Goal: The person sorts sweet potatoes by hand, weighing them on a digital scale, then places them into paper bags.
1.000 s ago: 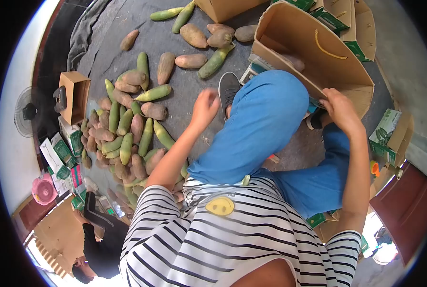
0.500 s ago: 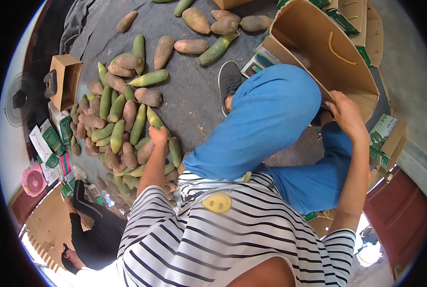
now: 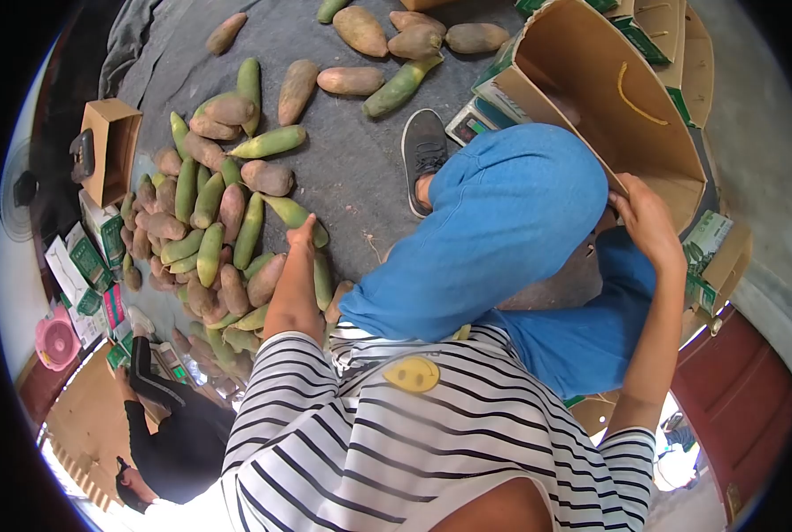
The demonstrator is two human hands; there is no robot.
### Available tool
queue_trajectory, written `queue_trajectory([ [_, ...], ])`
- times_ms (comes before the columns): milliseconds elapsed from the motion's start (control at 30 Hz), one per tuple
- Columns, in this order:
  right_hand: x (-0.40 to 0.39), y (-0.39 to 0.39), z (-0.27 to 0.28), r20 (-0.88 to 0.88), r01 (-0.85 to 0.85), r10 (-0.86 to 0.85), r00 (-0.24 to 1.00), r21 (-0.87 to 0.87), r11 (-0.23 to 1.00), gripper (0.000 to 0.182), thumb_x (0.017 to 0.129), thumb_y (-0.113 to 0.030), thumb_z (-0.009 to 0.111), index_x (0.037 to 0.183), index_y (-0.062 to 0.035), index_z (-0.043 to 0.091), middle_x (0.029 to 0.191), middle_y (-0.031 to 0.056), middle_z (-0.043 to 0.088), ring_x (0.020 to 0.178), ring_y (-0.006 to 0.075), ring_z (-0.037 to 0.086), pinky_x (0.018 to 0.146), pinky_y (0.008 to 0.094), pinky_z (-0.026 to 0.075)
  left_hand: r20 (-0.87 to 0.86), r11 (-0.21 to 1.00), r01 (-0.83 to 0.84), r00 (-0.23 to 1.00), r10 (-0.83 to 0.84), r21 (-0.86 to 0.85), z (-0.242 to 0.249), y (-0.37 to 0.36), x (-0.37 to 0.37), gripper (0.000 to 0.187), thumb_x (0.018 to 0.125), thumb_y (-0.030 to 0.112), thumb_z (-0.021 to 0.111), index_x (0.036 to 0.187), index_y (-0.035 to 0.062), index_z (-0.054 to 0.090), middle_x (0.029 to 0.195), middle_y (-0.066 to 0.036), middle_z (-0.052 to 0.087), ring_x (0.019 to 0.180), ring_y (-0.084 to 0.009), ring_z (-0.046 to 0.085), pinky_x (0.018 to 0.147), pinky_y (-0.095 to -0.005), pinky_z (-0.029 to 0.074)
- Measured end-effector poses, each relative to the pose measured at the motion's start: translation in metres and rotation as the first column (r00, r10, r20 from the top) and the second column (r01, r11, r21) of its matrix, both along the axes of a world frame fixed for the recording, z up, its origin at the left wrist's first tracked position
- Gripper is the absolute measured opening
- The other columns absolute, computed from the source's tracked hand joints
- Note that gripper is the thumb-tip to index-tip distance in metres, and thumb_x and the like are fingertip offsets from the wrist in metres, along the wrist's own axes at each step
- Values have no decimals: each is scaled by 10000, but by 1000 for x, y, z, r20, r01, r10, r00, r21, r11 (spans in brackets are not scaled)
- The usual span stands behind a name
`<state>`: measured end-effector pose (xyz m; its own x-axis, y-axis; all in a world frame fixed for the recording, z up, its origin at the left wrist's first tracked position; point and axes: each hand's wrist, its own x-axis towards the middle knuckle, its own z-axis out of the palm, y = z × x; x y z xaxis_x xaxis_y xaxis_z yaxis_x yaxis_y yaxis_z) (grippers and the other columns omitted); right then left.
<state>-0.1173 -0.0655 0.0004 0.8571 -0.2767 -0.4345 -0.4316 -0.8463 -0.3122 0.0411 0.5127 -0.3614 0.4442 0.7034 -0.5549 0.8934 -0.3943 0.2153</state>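
Observation:
My left hand (image 3: 301,235) is closed round a green radish (image 3: 288,211) at the right side of a large pile. Other green radishes (image 3: 208,254) and brownish-pink ones (image 3: 267,177) lie close around it. The fingertips are partly hidden behind the radish. On the right, my right hand (image 3: 646,220) grips the near edge of an open cardboard box (image 3: 582,66), which has a yellow cord handle on its inner wall. The box stands beside my knee, its mouth towards me, and its bottom is partly out of view.
A digital scale (image 3: 475,120) sits under the box by my shoe (image 3: 424,155). More boxes (image 3: 693,66) stand at upper right, another box (image 3: 719,257) below. Several loose radishes (image 3: 351,81) lie on the dark cloth. A co-worker in black (image 3: 174,434) is at lower left, near a pink fan (image 3: 57,339).
My left hand has moved slightly up with the green radish, which has turned to lie flatter. My right hand stays on the box edge. The view has shifted a little.

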Motion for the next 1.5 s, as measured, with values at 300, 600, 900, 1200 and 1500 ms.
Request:
queue_trajectory([
  [300,-2,-3,0,50,4,-5,999,18,1000,194,900,-171,568,1022,-21,558,1000,182,602,963,388,566,803,456,445,-334,661,-403,913,236,-633,29,-80,23,422,776,267,742,1083,26,583,969,-78,643,791,-250,632,692,-368,522],
  [600,-7,-7,-2,27,-23,24,999,-19,1000,231,894,-180,576,1059,-20,551,1028,175,612,984,379,571,805,463,461,806,319,871,475,-354,-373,237,-245,25,485,787,73,701,1228,0,514,1121,-90,596,1023,-196,571,891,-308,455],
  [900,-9,-6,-6,12,-42,42,999,-21,999,206,892,-171,572,1017,-7,561,993,195,619,951,389,585,786,473,462,684,-456,742,-653,-325,491,397,-412,65,652,674,46,729,1287,61,511,1229,-146,569,1166,-325,511,995,-402,413],
  [1200,-6,-2,1,5,-53,53,999,-10,999,185,887,-172,572,964,-4,580,960,198,629,956,373,598,808,461,473,726,-346,760,-640,-250,551,333,-457,64,457,790,158,684,1215,42,563,1209,-180,579,1176,-342,506,984,-432,411],
  [1500,-5,-11,-1,123,-61,70,990,-76,995,174,885,-164,577,987,-25,546,976,180,598,949,378,580,796,465,455,748,96,974,-91,-657,203,240,-272,37,244,812,46,611,1054,29,589,1044,-185,590,980,-364,585,862,-405,478],
])
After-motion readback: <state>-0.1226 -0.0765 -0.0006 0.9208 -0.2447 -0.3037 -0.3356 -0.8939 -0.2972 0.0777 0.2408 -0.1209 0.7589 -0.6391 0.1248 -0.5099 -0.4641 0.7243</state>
